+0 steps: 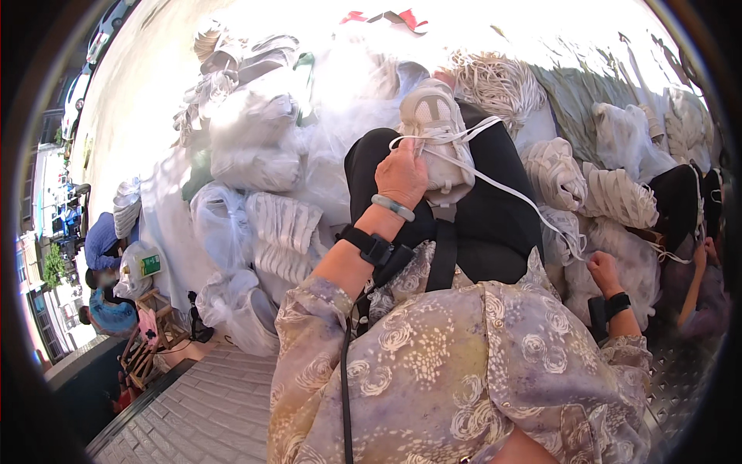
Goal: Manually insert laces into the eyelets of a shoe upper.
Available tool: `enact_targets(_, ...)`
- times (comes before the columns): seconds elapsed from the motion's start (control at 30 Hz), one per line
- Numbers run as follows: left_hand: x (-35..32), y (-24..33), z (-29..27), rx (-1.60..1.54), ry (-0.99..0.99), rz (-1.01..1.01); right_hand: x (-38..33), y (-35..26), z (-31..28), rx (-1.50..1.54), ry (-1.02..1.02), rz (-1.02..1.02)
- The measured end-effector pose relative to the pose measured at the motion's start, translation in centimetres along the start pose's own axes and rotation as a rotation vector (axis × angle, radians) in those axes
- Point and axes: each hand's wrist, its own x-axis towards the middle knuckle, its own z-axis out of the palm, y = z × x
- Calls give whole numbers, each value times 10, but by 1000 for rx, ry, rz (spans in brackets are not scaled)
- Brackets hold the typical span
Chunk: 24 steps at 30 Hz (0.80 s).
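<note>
— On the lap, in the head view, what lay there?

— A pale shoe (pixel 434 139), toe pointing away, resting on the black trousers (pixel 495 216). The left hand (pixel 402 176) sat against the shoe's left side, fingers curled shut on the shoe near its eyelets, with a green bangle (pixel 393 206) and a black wrist strap (pixel 369 246) behind it on the forearm.

— And the lace?

— A white lace (pixel 510 192) ran from the shoe's top, across the thigh, down to the right. The right hand (pixel 604 272) was low beside the right knee, well apart from the shoe, closed into a fist on the far end of that lace. The lace looked drawn fairly straight between shoe and fist.

— Anything round about?

— Clear bags (pixel 255 147) of white shoes were piled to the left and ahead. Loose white shoes (pixel 587 185) lay on the right, just beyond the knee, and a bundle of white laces (pixel 495 81) lay past the shoe's toe. Another person's hand (pixel 702 255) showed at the far right edge.
</note>
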Motion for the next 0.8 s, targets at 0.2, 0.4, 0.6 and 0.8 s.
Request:
enact_targets(0.2, 21, 0, -19, 108, 74, -152, 40, -190, -40, 69, 109, -397)
enact_targets(0.4, 43, -33, -18, 59, 91, -38, 74, -269, -36, 90, 123, -679)
enact_targets(0.6, 46, -39, -44, -694, -363, -180, 93, -308, -5, 114, 275, -890)
enact_targets(0.8, 45, -10, -52, -995, -511, -31, 105, -320, 1, 58, 99, -795)
